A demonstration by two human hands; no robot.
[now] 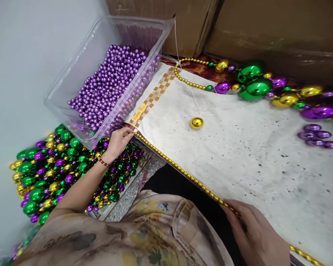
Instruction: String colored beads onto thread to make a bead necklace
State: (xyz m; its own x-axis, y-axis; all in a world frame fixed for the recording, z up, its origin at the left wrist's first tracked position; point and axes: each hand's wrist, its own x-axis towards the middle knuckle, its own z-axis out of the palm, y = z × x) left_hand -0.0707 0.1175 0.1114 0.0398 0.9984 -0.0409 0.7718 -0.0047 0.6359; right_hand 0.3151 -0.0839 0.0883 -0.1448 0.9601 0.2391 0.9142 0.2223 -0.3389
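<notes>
A strand of small gold beads (180, 168) runs along the near edge of the table. My left hand (118, 143) pinches its far end between thumb and fingertips, beside the plastic tub. Lower right, my right hand (259, 232) is closed round the same strand, which comes out again behind the wrist. Its fingertips are partly hidden. On the white cloth (233, 155) between the hands and the back lies one large gold bead (197, 122), with thin white thread near it.
A clear tub (51, 96) holds many small purple beads (113, 81). Below it hang heaped green, gold and purple bead strands (52, 170). A finished-looking necklace (255, 88) lies along the back, near cardboard boxes (277, 33). Several purple beads (318, 136) sit at right.
</notes>
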